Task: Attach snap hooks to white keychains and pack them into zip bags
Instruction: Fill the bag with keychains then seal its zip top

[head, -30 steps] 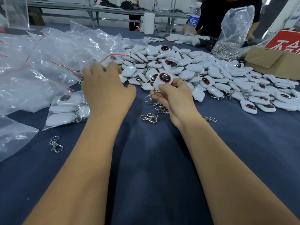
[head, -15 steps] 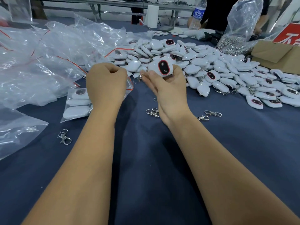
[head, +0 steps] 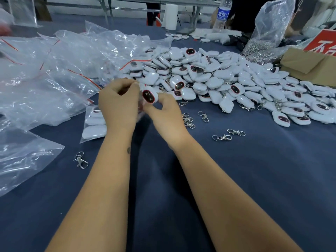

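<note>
- While our two forearms are reaching across the dark blue tablecloth (head: 254, 179), we are bringing both hands together just in front of the big heap of white keychains (head: 218, 79).
- Our right hand (head: 167, 119) is pinching one white keychain (head: 149, 95) between thumb and curled fingers, its dark oval face turned up toward us.
- Our left hand (head: 118, 104) is curling its fingers and pinching the thin clear plastic of a zip bag (head: 141, 116) that is showing between the two hands; we cannot tell whether the bag's mouth is open.
- The held keychain is sitting right at the left hand's fingertips, touching or nearly touching them, above the table and apart from the heap.
- A filled zip bag (head: 94, 128) with white keychains inside is lying on the cloth just left of our left wrist.
- Loose snap hooks (head: 189, 120) are lying scattered on the cloth to the right of our right hand, with a pair (head: 229, 134) farther right and a single hook (head: 81, 160) near our left forearm.
- Empty clear bags with red seal strips (head: 54, 73) are piling up across the left side of the table.
- At the far right we are seeing a plastic sack of metal hooks (head: 265, 39), a cardboard box (head: 309, 66) and a water bottle (head: 222, 14).
</note>
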`<state>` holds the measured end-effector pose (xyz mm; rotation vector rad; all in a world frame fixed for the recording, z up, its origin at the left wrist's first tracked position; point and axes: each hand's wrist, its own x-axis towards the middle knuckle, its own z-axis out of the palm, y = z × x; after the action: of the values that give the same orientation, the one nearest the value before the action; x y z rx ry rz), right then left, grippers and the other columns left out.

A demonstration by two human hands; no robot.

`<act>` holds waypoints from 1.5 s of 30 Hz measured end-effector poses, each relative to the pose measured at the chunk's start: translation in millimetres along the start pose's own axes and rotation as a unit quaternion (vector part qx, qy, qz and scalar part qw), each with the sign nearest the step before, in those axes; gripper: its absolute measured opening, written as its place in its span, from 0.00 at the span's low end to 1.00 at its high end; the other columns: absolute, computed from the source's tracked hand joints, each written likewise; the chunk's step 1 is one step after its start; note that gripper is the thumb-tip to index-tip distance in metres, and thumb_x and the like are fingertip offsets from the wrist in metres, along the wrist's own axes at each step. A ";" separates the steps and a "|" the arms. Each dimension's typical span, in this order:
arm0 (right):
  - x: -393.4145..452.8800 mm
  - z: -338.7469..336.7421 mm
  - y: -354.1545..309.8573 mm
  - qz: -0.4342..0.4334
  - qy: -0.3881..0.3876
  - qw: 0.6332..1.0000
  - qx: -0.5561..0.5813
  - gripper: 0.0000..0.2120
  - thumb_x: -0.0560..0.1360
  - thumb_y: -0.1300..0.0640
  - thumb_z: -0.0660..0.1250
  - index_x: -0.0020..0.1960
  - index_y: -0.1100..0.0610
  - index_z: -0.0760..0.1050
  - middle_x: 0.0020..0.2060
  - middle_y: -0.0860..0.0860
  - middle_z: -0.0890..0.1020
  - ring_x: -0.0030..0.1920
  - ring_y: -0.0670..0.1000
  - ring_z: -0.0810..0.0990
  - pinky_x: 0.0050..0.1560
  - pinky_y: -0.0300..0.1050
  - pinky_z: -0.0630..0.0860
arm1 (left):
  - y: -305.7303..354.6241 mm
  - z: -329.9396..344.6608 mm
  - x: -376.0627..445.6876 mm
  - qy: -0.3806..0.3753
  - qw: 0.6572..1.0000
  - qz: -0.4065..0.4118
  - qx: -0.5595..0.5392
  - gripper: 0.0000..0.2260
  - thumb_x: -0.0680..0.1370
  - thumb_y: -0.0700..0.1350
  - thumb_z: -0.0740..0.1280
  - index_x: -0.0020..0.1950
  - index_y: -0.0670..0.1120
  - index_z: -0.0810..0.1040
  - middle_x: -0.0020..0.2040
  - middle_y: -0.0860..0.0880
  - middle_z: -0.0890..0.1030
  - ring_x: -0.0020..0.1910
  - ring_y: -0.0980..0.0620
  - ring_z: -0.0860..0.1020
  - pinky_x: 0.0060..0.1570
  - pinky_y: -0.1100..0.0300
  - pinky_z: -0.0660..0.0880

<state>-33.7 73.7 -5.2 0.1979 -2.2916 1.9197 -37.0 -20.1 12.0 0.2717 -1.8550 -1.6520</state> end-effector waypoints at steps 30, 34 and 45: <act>25.9 39.7 -68.4 -0.050 -0.105 0.991 -0.059 0.21 0.71 0.67 0.72 0.64 0.58 0.78 0.27 0.43 0.70 0.28 0.42 0.69 0.37 0.36 0.68 | 49.5 -67.1 42.8 0.024 0.952 0.189 0.239 0.09 0.77 0.44 0.65 0.52 0.49 0.83 0.51 0.50 0.81 0.48 0.49 0.79 0.54 0.57 0.72; 14.9 18.0 -40.2 -0.030 -0.140 0.974 -0.175 0.11 0.71 0.70 0.66 0.34 0.56 0.77 0.26 0.49 0.74 0.31 0.44 0.68 0.32 0.35 0.64 | 40.9 -38.6 11.7 -0.052 0.936 0.192 0.292 0.14 0.75 0.39 0.66 0.60 0.46 0.81 0.62 0.44 0.75 0.62 0.45 0.73 0.61 0.59 0.67; 5.9 -105.2 6.8 0.113 0.168 0.877 -0.435 0.23 0.76 0.57 0.63 0.70 0.52 0.71 0.71 0.59 0.66 0.69 0.61 0.65 0.69 0.53 0.62 | 8.0 52.1 -46.7 -0.194 0.975 -0.079 -0.068 0.13 0.79 0.37 0.61 0.49 0.56 0.78 0.54 0.54 0.79 0.43 0.71 0.75 0.42 0.78 0.68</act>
<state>-38.0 178.4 7.6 -0.4804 -2.7105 0.7135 -28.5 49.4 4.2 0.0377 -2.0292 -2.0479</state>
